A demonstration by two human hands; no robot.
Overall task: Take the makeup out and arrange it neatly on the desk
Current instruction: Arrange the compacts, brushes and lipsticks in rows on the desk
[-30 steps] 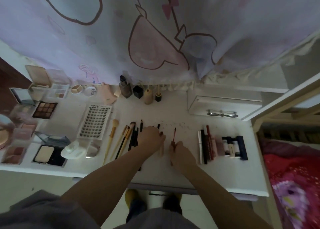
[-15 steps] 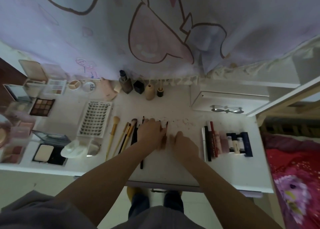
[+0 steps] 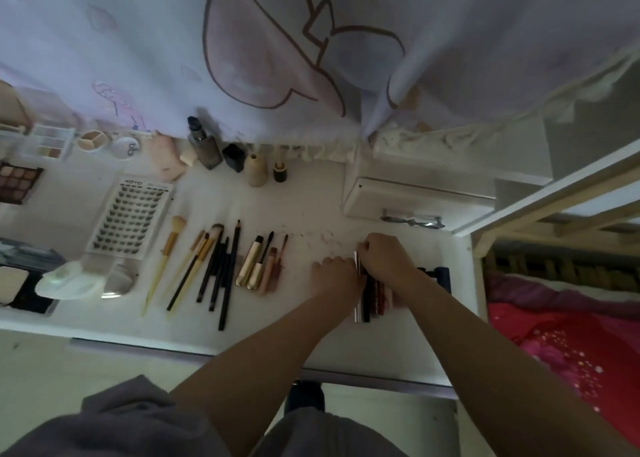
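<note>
Brushes (image 3: 204, 266): gold- and black-handled, lying side by side, bristles toward the curtain side.
Gold tubes (image 3: 251, 266): two, slanted, just right of the brushes, beside pinkish wands.
Lash tray (image 3: 131, 214): white, flat, left of the brushes.
Bottles (image 3: 230, 153): upright in a back row.
Lipstick sticks (image 3: 372, 292): packed parallel, partly hidden under both hands.

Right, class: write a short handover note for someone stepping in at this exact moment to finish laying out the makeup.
Left hand: resting on the left edge of the row of lipstick tubes; grip unclear.
Right hand: on the top of the same row; grip unclear.
Done: brushes, gold tubes, lash tray, palettes and bottles all laid out on the desk.
Left: straighten the lipstick row.
</note>
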